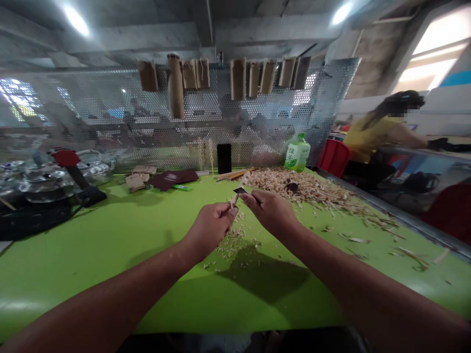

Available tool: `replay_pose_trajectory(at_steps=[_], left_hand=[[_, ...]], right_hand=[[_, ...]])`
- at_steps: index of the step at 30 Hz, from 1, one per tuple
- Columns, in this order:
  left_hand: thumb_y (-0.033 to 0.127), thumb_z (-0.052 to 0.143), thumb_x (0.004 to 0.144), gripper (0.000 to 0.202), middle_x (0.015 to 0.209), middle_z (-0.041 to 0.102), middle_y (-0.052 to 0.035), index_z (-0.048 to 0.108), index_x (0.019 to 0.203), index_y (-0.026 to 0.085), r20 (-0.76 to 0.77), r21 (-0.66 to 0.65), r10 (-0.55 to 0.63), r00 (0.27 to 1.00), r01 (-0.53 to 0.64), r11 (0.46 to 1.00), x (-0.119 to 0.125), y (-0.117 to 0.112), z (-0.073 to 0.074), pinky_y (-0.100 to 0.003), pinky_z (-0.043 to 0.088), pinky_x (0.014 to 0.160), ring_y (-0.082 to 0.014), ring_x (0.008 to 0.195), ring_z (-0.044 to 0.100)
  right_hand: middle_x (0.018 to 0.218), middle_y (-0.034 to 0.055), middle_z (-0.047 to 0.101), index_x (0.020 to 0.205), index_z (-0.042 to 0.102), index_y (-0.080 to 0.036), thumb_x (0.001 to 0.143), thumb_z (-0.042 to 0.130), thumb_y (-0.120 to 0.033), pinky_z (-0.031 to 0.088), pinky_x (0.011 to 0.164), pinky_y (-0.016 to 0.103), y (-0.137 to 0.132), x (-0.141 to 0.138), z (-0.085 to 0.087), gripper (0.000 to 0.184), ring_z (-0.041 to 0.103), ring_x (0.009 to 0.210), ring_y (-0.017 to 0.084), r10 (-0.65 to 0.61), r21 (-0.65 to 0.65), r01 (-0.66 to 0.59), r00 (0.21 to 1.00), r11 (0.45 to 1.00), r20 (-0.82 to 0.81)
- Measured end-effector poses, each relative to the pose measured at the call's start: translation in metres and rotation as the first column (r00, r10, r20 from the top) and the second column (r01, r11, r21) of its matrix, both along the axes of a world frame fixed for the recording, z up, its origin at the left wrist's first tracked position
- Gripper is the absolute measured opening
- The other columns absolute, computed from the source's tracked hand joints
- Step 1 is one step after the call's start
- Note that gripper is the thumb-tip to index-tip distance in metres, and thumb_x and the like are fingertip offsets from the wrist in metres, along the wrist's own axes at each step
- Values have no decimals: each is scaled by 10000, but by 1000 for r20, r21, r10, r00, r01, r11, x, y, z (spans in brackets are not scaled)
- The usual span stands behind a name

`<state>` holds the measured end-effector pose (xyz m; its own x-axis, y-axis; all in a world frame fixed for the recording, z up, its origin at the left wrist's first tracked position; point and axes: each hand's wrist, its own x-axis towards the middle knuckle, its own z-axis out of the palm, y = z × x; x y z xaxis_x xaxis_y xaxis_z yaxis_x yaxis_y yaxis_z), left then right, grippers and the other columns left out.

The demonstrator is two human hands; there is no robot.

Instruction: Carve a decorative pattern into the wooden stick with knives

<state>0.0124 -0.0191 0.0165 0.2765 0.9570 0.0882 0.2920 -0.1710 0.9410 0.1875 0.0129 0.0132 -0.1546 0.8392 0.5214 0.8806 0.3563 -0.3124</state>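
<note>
My left hand (pixel 211 226) is closed round a slim pale wooden stick (pixel 234 200), whose upper end pokes out past the thumb. My right hand (pixel 275 210) grips a knife (pixel 240 190); its dark blade lies against or just over the stick, with the thumb close behind it. Most of the knife's handle is hidden inside the fist. Small wood chips (pixel 235 240) are scattered on the green tabletop (pixel 110 264) below both hands. Beyond the right hand spreads a heap of curled wood shavings (pixel 316 189).
A green-labelled bottle (pixel 297 153) and a black phone-like slab (pixel 223 159) stand at the back. Dark sandpaper-like sheets (pixel 172 179) lie left of centre. Metal kettles (pixel 47 184) crowd the far left. Behind rises a perforated metal screen (pixel 121 117). Someone in yellow (pixel 368 132) sits at right.
</note>
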Motion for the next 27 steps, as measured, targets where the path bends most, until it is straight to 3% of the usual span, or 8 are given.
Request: replay_pose_trajectory(at_steps=[6,17,20,23,27], left_hand=[[366,460,887,307,487,351,68,431,642,182,-85,70,26,996,-20,997,1,-1,0,-211,228,440,-57,412,294],[368,451,880,314,547,365,48,427,630,179,-235,240,88,968,-30,970,-1,6,-5,-235,210,460,-84,493,310],[369,458,878,313,552,377,48,428,632,177,-197,201,74,978,-33,979,0,4,-2,-224,219,447,-77,483,312],[382,458,883,283,543,380,60,456,683,181,-62,62,2,998,2,998,1,2,1,-206,239,410,-62,433,303],[403,465,887,245,556,402,68,492,778,185,146,-90,-42,988,56,994,1,2,0,-184,243,353,-47,386,280]], right_hand=[[527,-7,427,602,438,-201,918,338,-578,174,498,279,2,-1,-3,502,328,480,102,64,-49,-68,995,996,-74],[539,-2,444,623,468,-195,907,321,-612,163,494,276,2,-2,-3,525,322,475,100,49,-57,-49,999,997,3],[528,-8,438,608,447,-195,898,324,-633,175,491,268,5,-2,-6,540,343,478,100,90,-77,-96,993,992,-76],[511,-14,439,590,431,-197,889,306,-664,197,484,261,9,-2,-10,568,368,476,101,141,-106,-171,959,979,-245],[508,-20,424,583,415,-201,889,323,-652,197,486,263,11,-1,-10,553,353,480,101,91,-37,-104,961,994,-262]])
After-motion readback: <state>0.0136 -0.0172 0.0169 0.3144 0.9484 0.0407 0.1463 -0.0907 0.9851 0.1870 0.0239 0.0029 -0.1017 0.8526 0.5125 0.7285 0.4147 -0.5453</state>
